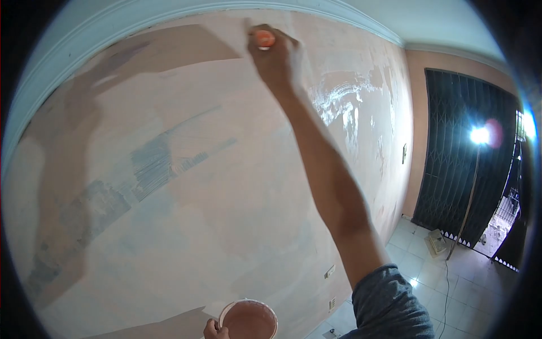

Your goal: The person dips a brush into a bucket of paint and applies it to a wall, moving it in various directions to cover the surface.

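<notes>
- Right fingers are closed around a tool (264, 38) with an orange end; its working end is too hidden to tell.
- That right hand (278, 53) is raised high at the wall (254, 169), just below the moulding (226, 5).
- Left fingers grip the side of a tub (247, 300) of pinkish-brown paint (248, 322); the left hand (216, 331) is low, only partly in view.
- Grey-blue patches (151, 164) mark the wall left of the arm.
- Farther right, a bright lamp (479, 135) stands before a dark gate (449, 130).
</notes>
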A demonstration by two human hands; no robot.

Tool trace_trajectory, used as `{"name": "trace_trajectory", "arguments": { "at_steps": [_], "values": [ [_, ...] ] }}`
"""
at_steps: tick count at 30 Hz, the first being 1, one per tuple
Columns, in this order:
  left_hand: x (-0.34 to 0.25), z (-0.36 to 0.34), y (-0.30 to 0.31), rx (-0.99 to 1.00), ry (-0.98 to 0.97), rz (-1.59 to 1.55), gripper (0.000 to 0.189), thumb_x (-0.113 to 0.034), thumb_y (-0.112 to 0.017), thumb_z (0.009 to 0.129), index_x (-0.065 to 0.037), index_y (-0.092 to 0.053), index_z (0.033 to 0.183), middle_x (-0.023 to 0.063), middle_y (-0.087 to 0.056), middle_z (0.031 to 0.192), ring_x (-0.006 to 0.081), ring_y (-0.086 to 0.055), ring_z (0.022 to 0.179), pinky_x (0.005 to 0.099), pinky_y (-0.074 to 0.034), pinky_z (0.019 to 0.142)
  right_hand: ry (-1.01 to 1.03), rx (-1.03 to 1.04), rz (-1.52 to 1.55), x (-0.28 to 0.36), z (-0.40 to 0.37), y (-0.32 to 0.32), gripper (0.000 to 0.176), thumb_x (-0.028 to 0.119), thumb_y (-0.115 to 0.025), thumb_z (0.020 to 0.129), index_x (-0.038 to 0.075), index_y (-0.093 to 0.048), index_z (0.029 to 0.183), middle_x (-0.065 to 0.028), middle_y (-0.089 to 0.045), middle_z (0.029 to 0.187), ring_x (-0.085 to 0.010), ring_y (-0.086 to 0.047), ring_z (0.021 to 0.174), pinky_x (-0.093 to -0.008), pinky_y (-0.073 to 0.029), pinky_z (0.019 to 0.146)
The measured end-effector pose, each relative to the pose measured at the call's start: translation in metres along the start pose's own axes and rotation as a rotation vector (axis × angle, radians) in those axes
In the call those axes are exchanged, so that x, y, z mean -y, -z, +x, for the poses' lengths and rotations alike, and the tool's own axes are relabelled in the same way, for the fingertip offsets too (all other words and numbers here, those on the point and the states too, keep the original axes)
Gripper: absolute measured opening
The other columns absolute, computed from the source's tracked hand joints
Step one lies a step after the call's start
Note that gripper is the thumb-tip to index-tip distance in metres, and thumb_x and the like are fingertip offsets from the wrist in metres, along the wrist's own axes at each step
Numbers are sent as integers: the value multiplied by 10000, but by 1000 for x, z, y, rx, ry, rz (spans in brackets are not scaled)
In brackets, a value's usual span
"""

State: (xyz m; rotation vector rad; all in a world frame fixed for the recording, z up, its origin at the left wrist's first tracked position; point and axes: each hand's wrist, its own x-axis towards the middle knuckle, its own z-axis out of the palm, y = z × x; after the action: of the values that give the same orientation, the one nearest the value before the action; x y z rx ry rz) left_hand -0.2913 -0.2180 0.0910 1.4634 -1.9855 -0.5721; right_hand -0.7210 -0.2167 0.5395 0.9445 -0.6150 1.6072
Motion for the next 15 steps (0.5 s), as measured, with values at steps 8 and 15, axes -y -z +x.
{"name": "trace_trajectory", "arguments": {
  "at_steps": [8,15],
  "values": [
    [16,9,-11,-44,-45,30,141,-39,-532,625,22,-417,679,122,-454,613,243,-472,544,393,-416,515,-13,36,-278,-50,-15,12,42,135,-634,778,116,-629,816,-101,-600,689,-310,-595,614,-411,-478,563],
    [1,6,-12,25,33,-108,146,-46,-531,623,25,-419,686,128,-458,622,244,-461,558,395,-405,548,-137,191,335,113,-43,5,167,24,-676,711,84,-639,862,-118,-634,797,-315,-618,694,-373,-499,617]
  ]
}}
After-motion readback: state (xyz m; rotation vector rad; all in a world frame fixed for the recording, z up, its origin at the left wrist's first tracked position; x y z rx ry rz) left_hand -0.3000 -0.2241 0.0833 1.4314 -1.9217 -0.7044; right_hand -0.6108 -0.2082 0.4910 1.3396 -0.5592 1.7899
